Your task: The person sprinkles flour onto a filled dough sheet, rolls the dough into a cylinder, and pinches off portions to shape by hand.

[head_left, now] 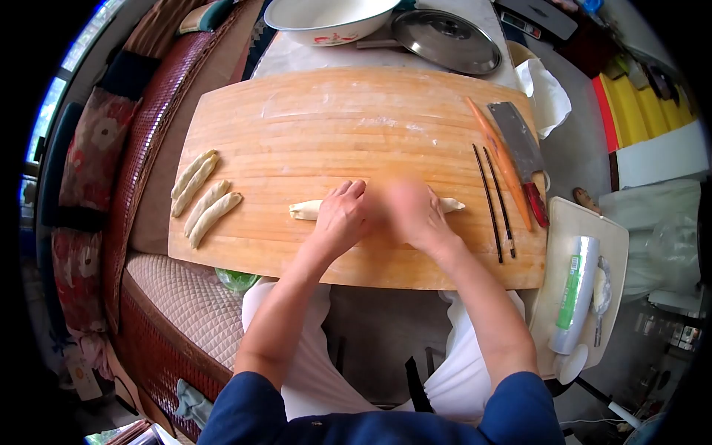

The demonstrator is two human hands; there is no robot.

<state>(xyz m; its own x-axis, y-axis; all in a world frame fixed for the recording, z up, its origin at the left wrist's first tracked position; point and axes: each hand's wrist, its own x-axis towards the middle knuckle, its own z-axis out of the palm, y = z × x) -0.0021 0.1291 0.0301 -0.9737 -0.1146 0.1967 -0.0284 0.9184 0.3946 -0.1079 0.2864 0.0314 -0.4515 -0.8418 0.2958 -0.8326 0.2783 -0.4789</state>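
A pale dough roll lies crosswise near the front middle of the wooden board. Both its ends show; its middle is hidden under my hands. My left hand is over the left part of the roll, its fingers bent and closed round the dough. Over the right part is my right hand, its fingers smeared by motion, so their pose is unclear. At the board's left side lie several twisted dough strips, set in two groups.
On the right of the board are two dark chopsticks, a tapered rolling pin and a cleaver. Behind stand an enamel basin and a metal lid. A plastic-wrap roll lies on a side tray.
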